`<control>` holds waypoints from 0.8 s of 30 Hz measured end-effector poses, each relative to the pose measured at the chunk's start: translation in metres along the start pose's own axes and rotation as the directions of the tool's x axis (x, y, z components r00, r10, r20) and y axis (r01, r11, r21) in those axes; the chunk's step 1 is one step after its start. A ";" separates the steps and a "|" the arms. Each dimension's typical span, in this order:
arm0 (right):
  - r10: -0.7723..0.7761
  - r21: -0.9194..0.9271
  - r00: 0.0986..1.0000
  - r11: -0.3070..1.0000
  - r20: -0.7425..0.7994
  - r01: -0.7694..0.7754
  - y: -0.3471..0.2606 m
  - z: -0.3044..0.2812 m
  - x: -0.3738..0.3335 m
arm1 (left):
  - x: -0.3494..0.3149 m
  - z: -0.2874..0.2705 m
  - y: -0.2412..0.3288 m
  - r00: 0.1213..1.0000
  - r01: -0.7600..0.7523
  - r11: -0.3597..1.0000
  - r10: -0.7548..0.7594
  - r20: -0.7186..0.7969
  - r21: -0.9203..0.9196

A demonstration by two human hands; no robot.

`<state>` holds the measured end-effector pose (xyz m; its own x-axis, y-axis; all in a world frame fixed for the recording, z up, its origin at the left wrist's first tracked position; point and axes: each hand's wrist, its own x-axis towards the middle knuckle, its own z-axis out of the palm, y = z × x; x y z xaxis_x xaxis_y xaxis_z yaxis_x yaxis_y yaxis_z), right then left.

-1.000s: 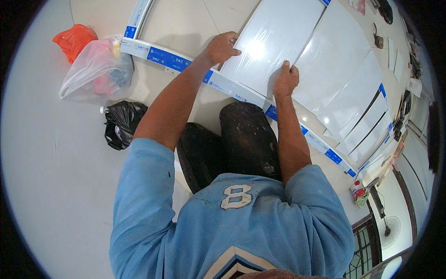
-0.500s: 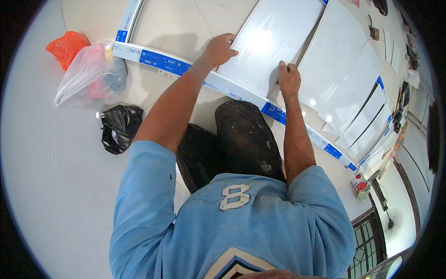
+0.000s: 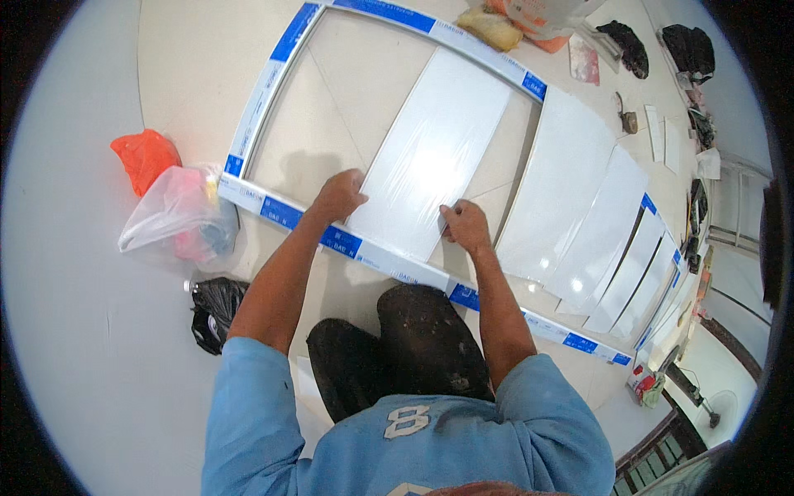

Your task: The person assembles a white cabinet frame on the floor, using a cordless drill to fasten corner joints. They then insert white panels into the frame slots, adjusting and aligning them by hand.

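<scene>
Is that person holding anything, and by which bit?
Yes: a long, flat, shiny white panel, by its two long edges, near its closer end. The bare left grip has the left edge, the bare right grip the right edge.

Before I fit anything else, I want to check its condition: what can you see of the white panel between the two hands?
The white panel is a long, flat rectangle, glossy, with creased streaks suggesting clear film. It lies slanted across the frame, from the near bar to about the far one, with floor showing along both sides. The left hand is at its left edge, the right hand at its right; how firmly they grip is unclear.
</scene>
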<state>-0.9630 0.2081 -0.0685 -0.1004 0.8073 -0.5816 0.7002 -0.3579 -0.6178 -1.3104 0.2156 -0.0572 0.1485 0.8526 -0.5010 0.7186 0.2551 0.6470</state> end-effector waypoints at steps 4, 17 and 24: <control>0.078 0.145 0.994 0.985 0.083 -0.089 -0.028 -0.003 -0.009 | -0.014 -0.002 -0.010 0.998 0.046 0.983 -0.053 -0.033 -0.179; 0.174 0.490 0.976 0.845 0.128 -0.215 -0.009 -0.023 -0.021 | -0.001 0.011 0.013 0.996 -0.084 0.941 0.066 -0.066 -0.328; 0.021 0.484 0.997 0.874 0.071 -0.053 -0.036 -0.009 -0.004 | -0.014 -0.012 -0.003 0.992 0.120 0.936 -0.126 0.002 -0.332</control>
<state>-0.9814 0.2223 -0.0391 -0.1354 0.7643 -0.6304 0.2752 -0.5822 -0.7650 -1.3224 0.2084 -0.0454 0.0583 0.8126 -0.5800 0.4643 0.4922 0.7363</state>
